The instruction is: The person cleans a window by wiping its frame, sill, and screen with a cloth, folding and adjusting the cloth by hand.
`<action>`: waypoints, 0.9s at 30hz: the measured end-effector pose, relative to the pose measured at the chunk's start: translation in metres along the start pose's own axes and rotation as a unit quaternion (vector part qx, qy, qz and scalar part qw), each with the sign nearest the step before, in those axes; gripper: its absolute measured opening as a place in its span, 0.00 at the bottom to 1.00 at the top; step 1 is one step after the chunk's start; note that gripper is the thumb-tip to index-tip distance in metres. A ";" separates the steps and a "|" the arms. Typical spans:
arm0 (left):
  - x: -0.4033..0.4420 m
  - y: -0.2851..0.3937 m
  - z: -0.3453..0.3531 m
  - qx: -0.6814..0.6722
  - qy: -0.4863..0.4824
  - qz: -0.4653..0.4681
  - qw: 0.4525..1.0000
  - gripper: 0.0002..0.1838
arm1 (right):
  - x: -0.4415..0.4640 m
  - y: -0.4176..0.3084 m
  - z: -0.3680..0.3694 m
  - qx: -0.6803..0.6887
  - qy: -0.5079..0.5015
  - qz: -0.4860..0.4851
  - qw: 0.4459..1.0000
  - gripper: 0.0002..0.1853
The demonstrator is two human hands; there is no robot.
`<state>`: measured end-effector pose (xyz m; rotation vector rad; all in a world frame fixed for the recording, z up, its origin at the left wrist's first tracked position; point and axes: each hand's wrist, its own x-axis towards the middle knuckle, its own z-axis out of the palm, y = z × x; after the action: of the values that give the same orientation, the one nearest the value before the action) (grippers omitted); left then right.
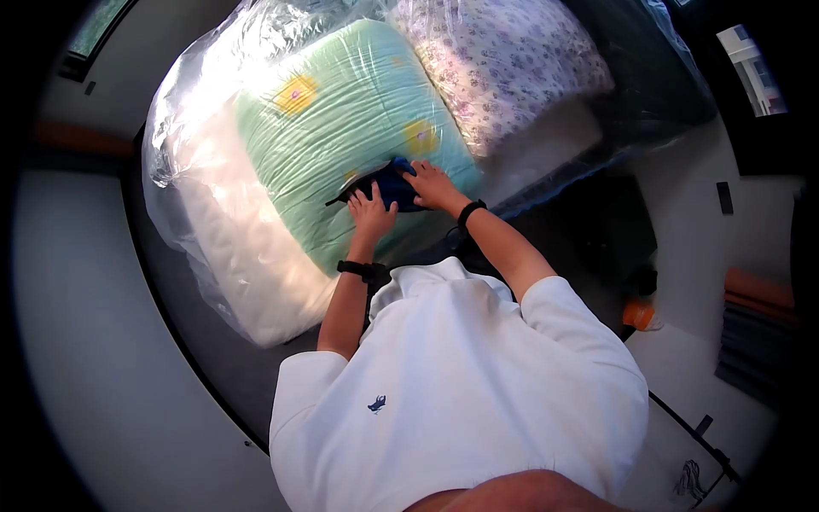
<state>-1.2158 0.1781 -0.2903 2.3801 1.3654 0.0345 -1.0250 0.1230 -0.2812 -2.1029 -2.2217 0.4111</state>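
A small dark blue and black pouch (392, 187) lies on a light green quilt (324, 128) with yellow flower patches. My left hand (373, 215) rests on the pouch's lower left part, its fingers spread. At the pouch's right end is my right hand (432, 186), fingers apart and touching the dark fabric. Nothing shows gripped in either hand. The pouch's underside is hidden.
Clear plastic sheeting (175, 128) surrounds the bedding. A pale padded piece (273, 290) lies left of the quilt, and a flower-print bundle (512, 68) lies to its right. An orange item (640, 314) and a dark folded stack (755, 341) are at the right.
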 end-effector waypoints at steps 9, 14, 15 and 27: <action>0.045 0.157 0.080 0.048 0.024 -0.020 0.998 0.45 | -0.045 0.136 -0.001 0.045 -0.054 0.079 0.994 0.45; 0.042 0.205 0.116 -0.013 0.010 0.062 0.998 0.42 | -0.070 0.180 0.036 0.152 -0.075 0.112 0.979 0.45; 0.045 0.204 0.117 -0.020 0.041 0.048 0.998 0.42 | -0.064 0.177 0.033 0.153 -0.084 0.105 0.979 0.45; -0.029 0.020 0.082 -0.024 0.127 -0.369 0.920 0.47 | 0.001 0.007 0.025 0.127 0.091 -0.251 0.955 0.30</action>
<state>-1.1968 0.1187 -0.3538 1.7171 2.2695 0.1682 -1.0234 0.1205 -0.3070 -1.3286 -2.3302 0.4152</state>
